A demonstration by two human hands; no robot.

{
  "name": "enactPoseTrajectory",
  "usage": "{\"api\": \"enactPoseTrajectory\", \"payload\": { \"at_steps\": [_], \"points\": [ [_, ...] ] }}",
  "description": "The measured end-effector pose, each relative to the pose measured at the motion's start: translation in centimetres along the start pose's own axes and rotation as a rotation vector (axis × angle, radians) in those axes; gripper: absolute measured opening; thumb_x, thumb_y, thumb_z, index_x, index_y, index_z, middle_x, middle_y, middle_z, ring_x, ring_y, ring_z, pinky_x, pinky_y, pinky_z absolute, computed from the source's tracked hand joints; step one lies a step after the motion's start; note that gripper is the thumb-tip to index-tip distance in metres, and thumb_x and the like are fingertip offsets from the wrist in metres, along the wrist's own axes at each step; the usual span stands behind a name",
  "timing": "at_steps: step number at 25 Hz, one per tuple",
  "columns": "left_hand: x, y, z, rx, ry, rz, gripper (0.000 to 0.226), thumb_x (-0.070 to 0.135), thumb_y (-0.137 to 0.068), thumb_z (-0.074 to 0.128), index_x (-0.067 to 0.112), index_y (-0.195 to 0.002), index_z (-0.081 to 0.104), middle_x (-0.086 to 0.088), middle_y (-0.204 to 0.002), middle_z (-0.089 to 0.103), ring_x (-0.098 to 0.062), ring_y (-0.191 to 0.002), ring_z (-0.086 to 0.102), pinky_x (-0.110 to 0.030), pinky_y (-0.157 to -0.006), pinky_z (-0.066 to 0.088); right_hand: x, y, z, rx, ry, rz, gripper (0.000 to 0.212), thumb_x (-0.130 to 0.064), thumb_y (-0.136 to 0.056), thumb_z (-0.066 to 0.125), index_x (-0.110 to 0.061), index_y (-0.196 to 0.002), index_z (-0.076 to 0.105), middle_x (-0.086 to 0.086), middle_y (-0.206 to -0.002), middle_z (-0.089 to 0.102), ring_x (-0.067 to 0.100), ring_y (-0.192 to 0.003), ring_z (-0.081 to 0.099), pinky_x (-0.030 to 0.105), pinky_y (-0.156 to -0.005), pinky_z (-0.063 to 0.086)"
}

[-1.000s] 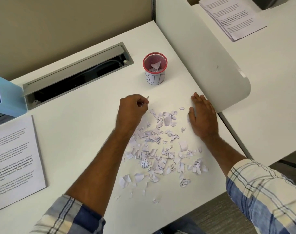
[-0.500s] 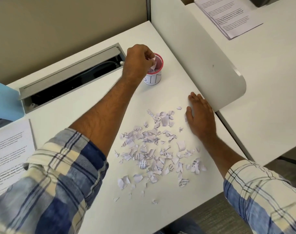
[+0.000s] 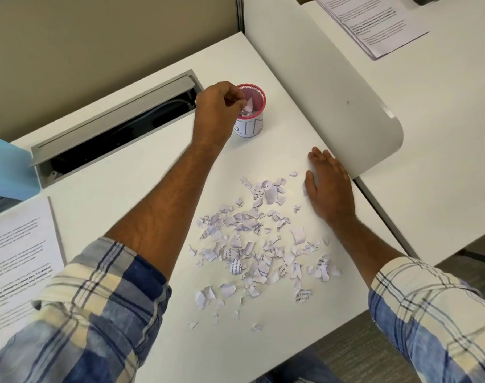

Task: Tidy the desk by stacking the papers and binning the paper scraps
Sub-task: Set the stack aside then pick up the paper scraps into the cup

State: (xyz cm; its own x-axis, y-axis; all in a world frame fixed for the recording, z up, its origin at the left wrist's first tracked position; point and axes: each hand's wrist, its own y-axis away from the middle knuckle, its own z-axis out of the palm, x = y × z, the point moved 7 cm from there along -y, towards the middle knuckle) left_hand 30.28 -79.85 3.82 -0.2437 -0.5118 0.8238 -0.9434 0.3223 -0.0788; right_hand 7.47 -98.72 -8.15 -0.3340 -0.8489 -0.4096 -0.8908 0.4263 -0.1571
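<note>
A small red mesh bin with a white "BIN" label stands mid-desk and holds a few scraps. My left hand hovers at its left rim, fingertips pinched together over the opening on a small paper scrap that barely shows. Torn paper scraps lie scattered over the near middle of the white desk. My right hand rests flat on the desk at the pile's right edge, fingers straight. One printed stack of papers lies at the left edge, another stack of papers on the neighbouring desk.
An open cable tray is sunk into the desk behind the bin. A light blue organiser stands at the far left. A white rounded divider panel rises just right of my right hand. The desk's front edge runs near the scraps.
My left hand lifted a scrap from the top of the pile, carried it up to the bin and now stays at the rim. My right hand stayed flat on the desk.
</note>
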Motion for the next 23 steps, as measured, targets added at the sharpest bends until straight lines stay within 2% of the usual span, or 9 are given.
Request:
{"api": "enactPoseTrajectory", "payload": {
  "at_steps": [3, 7, 10, 18, 21, 23],
  "points": [
    [-1.2, 4.3, 1.8, -0.086, 0.077, 0.029, 0.011, 0.016, -0.088, 0.081, 0.014, -0.098, 0.076, 0.002, -0.092, 0.074, -0.004, -0.077, 0.063, -0.024, -0.077, 0.054, 0.0, 0.0, -0.1, 0.009, -0.011, 0.000, 0.046, -0.020, -0.103, 0.051, -0.012, -0.149, 0.050, 0.003, -0.159, 0.046, 0.023, -0.150, 0.037, 0.043, -0.123, 0.030],
    [-3.4, 11.7, 6.2, -0.421, -0.205, 0.114, 0.054, 0.041, -0.082, 0.088, 0.022, -0.129, 0.070, 0.003, -0.124, 0.062, -0.014, -0.111, 0.049, -0.027, -0.095, 0.039, -0.1, -0.1, -0.1, 0.002, -0.006, -0.005, 0.047, -0.020, -0.103, 0.049, -0.011, -0.149, 0.050, 0.005, -0.158, 0.046, 0.025, -0.149, 0.038, 0.045, -0.122, 0.031],
    [-4.8, 14.6, 8.2, -0.524, -0.294, 0.125, 0.064, 0.042, -0.078, 0.091, 0.023, -0.134, 0.068, 0.000, -0.130, 0.059, -0.021, -0.121, 0.046, -0.029, -0.097, 0.037, 0.0, -0.1, 0.0, 0.003, -0.001, -0.008, 0.047, -0.021, -0.103, 0.048, -0.010, -0.149, 0.050, 0.006, -0.158, 0.046, 0.025, -0.149, 0.038, 0.045, -0.122, 0.031],
    [-5.8, 15.5, 8.5, -0.412, -0.239, 0.135, 0.027, 0.018, -0.095, 0.073, 0.012, -0.121, 0.074, 0.000, -0.111, 0.064, -0.022, -0.104, 0.060, -0.034, -0.089, 0.048, 0.1, 0.0, 0.2, 0.010, -0.021, -0.010, 0.046, -0.022, -0.103, 0.049, -0.012, -0.148, 0.052, 0.003, -0.158, 0.046, 0.023, -0.150, 0.037, 0.041, -0.123, 0.029],
    [-5.2, 15.0, 8.0, -0.378, -0.208, 0.117, 0.016, 0.014, -0.099, 0.069, 0.011, -0.112, 0.076, 0.002, -0.104, 0.066, -0.016, -0.096, 0.062, -0.029, -0.084, 0.047, 0.1, -0.1, 0.1, 0.009, -0.023, -0.008, 0.046, -0.022, -0.103, 0.049, -0.012, -0.148, 0.052, 0.003, -0.159, 0.046, 0.023, -0.150, 0.037, 0.041, -0.124, 0.029],
    [-4.6, 14.5, 7.1, -0.325, -0.166, 0.095, 0.013, 0.012, -0.097, 0.070, 0.011, -0.107, 0.078, 0.001, -0.102, 0.071, -0.010, -0.091, 0.061, -0.029, -0.086, 0.051, 0.1, 0.0, 0.2, 0.007, -0.022, -0.006, 0.046, -0.022, -0.103, 0.049, -0.012, -0.148, 0.052, 0.003, -0.159, 0.046, 0.023, -0.150, 0.037, 0.041, -0.124, 0.029]
  ]
}}
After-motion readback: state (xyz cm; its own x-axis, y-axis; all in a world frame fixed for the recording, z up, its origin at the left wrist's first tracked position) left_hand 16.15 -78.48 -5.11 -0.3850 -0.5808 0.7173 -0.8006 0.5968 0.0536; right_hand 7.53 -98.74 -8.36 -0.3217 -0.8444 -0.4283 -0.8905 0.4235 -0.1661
